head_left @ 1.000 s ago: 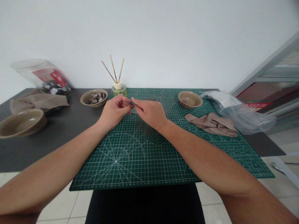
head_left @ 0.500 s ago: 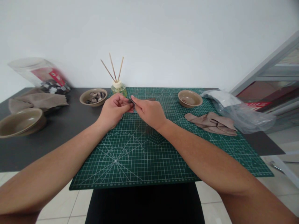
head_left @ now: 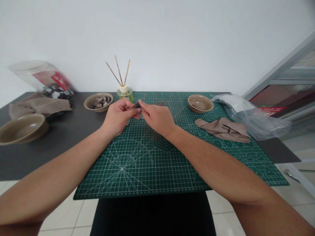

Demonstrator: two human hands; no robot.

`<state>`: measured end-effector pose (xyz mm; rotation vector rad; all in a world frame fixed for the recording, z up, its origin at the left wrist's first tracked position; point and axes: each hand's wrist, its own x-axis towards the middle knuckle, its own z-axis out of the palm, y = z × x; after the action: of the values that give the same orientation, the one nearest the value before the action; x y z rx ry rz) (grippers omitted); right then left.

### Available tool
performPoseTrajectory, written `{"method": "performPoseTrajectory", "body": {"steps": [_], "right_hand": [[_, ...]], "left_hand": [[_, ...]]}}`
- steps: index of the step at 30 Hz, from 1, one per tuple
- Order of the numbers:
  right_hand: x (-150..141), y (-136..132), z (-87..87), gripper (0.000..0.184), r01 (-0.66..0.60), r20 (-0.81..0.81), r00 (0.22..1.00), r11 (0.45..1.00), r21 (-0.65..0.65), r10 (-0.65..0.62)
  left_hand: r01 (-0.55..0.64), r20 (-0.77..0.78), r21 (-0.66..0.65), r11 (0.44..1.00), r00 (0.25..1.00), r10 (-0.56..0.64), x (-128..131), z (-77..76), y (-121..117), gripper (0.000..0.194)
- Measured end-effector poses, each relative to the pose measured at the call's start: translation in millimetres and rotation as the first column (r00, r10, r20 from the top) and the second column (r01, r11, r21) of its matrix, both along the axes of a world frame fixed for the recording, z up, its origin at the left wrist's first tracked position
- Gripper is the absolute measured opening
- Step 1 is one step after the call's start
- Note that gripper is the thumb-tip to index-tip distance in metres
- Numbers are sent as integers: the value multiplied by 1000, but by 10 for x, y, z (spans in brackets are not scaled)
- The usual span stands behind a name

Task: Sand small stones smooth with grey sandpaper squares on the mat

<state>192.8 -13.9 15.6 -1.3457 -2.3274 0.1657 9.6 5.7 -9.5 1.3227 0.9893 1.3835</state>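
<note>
Over the far part of the green cutting mat (head_left: 137,177), my two hands meet at one small dark piece (head_left: 137,105). My left hand (head_left: 119,115) is closed, pinching it between thumb and fingers. From the right side, my right hand (head_left: 159,119) grips the same piece, its thumb and forefinger against it. Fingers cover most of the piece, so its kind does not show. A thin brownish strip (head_left: 158,104) lies flat behind my right hand. Left of my hands stands a tan bowl (head_left: 88,105) of small dark and beige pieces (head_left: 100,101).
A reed diffuser (head_left: 125,91) stands behind my left hand. To the right are a small bowl (head_left: 200,102), a crumpled brown cloth (head_left: 222,129) and a clear plastic bag (head_left: 258,123). Another bowl (head_left: 27,127), a cloth (head_left: 44,106) and a clear container (head_left: 46,78) stand at left.
My fingers have shifted slightly around the dark piece, and a little more of it shows between them. Both hands stay in nearly the same place.
</note>
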Motion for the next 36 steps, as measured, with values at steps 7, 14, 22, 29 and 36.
{"method": "performPoseTrajectory", "body": {"steps": [7, 14, 22, 29, 36], "right_hand": [[-6, 7, -23, 47, 8, -85, 996, 1000, -23, -10], [8, 26, -24, 44, -2, -129, 992, 998, -65, -7], [25, 46, -23, 42, -11, -84, 996, 998, -64, 6], [19, 51, -34, 35, -65, -77, 995, 994, -83, 59], [45, 147, -193, 21, -339, -423, 883, 900, -272, 205]], "left_hand": [[-16, 15, 41, 999, 1000, 15, -23, -34, 27, 28], [-6, 54, 36, 999, 999, 4, -5, -18, 20, 26], [-31, 2, 50, 998, 1000, 31, -36, -47, 55, 27], [-81, 8, 91, 993, 997, 80, -58, -64, 87, 31], [-268, 120, 283, 921, 963, 243, -148, -32, 192, 34]]}}
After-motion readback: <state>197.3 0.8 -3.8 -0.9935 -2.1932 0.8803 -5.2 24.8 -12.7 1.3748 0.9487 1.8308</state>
